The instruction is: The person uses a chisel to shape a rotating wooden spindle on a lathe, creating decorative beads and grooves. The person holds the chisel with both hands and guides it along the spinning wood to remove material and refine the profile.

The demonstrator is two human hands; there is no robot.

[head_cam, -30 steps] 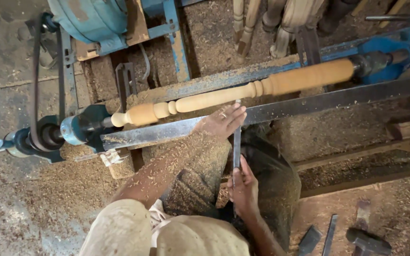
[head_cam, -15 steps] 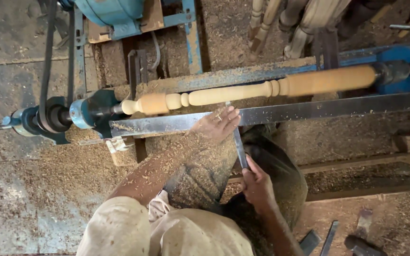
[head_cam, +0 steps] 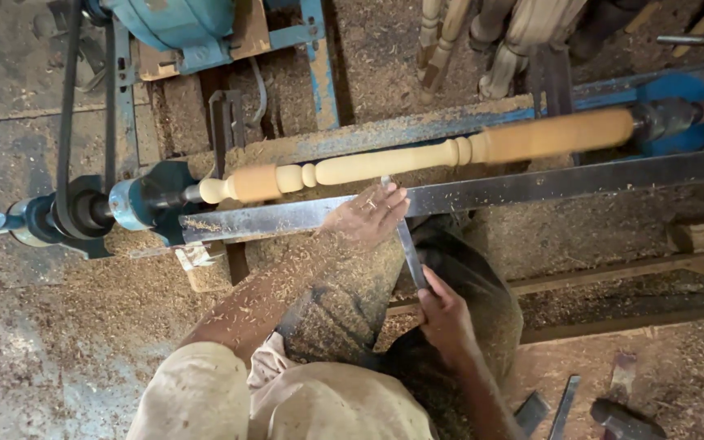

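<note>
Stretching across the whole view, a blue metal lathe [head_cam: 678,114] carries a long pale wooden spindle [head_cam: 417,156] between its two ends; the spindle's right part is blurred, while its left part shows rounded beads and a bulb near the dark blue headstock pulley [head_cam: 83,213]. Just in front of the spindle runs a long grey steel tool rest bar [head_cam: 531,186], dusted with shavings. Sawdust covers the floor [head_cam: 59,326] on every side.

Over that bar lies the left hand [head_cam: 366,216], palm down, its fingers [head_cam: 393,198] flat and close together, pressing on a narrow grey steel chisel [head_cam: 407,244] where it crosses the bar. The chisel's tip meets the spindle just left of the beads at its middle. Lower down, the right hand [head_cam: 442,314] has its fingers wrapped around the chisel's near end.

Beyond the lathe, several pale turned wooden legs [head_cam: 499,41] lean together. Near the bottom right, a few dark flat steel tools [head_cam: 564,403] lie on the floor, well apart from both hands.
</note>
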